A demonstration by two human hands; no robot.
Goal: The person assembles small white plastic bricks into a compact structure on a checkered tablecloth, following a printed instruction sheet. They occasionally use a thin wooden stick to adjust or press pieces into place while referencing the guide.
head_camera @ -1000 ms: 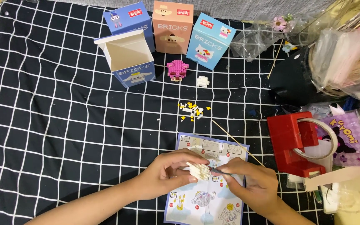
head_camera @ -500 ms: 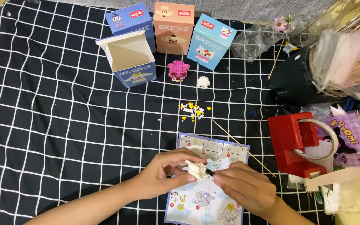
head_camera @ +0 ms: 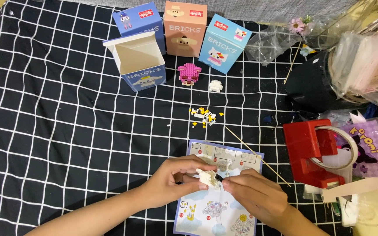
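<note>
My left hand and my right hand meet over a printed instruction sheet at the bottom centre. Between their fingertips sits a small white brick model; my left hand holds it from the left and my right hand's fingertips pinch its right side, where a tiny dark piece shows. A little pile of loose yellow and white bricks lies on the cloth above the sheet. Farther back stand a finished pink brick figure and a small white brick figure.
A black cloth with a white grid covers the surface. Several brick boxes stand at the back, one blue box open. A thin wooden stick lies right of the sheet. A red tape dispenser and plastic bags crowd the right.
My right hand has shifted slightly up and left against the white model. My left hand keeps its hold; everything else stays put.
</note>
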